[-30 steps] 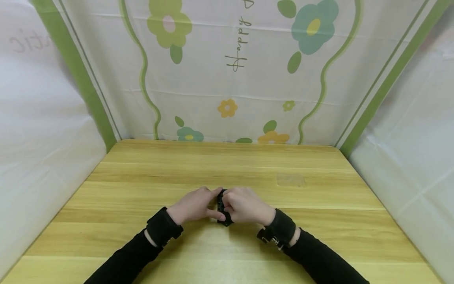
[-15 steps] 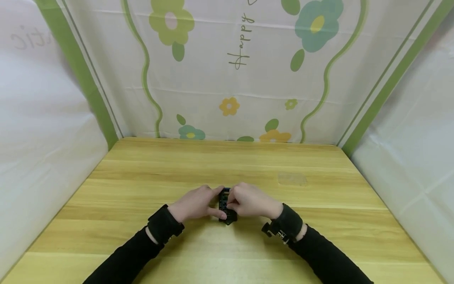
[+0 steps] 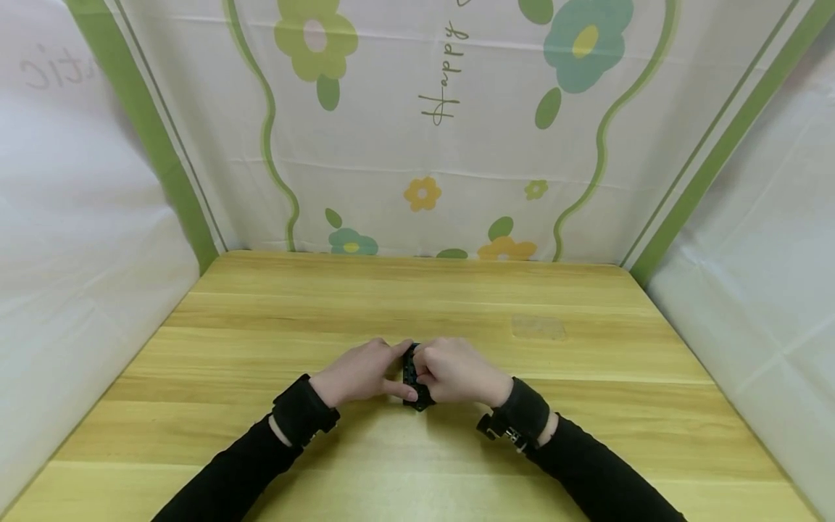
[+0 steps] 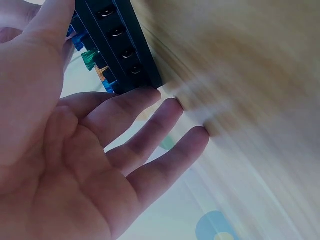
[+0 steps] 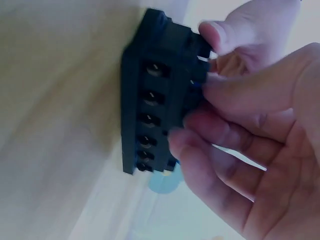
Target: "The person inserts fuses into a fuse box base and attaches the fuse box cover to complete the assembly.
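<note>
A black fuse block rests on the wooden table between my hands. Green, orange and blue blade fuses show on its top in the left wrist view, and screw terminals line its sides. My left hand holds the block across its ends with thumb and index finger; the other fingers are spread beside it. Over the block's right part, my right hand has its thumb and bent fingers pinched at the top. A bit of blue shows at that pinch, mostly hidden by the fingers.
The wooden table spreads around the hands. A clear tape patch lies on it at the back right. White flower-printed cloth stands at the back and on both sides. Black bands circle both wrists.
My right hand shifted slightly right half a second ago, uncovering more of the block, and now is back left over it. The left hand keeps its hold.
</note>
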`<state>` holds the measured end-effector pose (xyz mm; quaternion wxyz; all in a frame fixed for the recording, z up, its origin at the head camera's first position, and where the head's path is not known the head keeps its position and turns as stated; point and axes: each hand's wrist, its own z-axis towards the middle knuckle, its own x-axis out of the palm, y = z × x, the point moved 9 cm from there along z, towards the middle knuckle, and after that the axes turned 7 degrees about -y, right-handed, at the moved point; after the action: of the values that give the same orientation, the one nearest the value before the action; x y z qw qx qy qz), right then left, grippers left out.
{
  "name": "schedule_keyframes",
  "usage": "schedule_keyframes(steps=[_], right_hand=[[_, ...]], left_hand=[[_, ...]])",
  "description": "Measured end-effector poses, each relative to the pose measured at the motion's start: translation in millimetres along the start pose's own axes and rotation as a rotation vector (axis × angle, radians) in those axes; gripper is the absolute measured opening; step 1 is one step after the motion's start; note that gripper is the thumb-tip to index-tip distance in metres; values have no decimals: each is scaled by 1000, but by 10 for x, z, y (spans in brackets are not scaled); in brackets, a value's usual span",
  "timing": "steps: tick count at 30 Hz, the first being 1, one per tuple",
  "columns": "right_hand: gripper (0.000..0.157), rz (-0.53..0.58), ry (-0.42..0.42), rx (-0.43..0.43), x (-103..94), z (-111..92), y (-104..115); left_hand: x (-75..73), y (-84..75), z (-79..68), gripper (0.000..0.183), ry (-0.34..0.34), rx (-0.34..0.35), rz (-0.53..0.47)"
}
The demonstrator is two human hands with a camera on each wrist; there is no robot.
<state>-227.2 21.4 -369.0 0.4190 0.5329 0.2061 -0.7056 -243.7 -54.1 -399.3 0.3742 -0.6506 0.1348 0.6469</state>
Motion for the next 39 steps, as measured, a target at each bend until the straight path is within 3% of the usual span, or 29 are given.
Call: schedule_keyframes(steps=[22,26,31,39], right_hand=[[33,129,-21,-4,25,23,-32],[31,192,36,8,34,-1,-58],[15,262,132,72,31,-12,-121],[10,220,122,132,39,-9,-159]], left_hand=[[-5,-6,16,85,3,12,-17],[20,3,9,91,26,-11,-9],[22,24,8,92,29,-32,2],[25,37,7,91,33,-34,-2]])
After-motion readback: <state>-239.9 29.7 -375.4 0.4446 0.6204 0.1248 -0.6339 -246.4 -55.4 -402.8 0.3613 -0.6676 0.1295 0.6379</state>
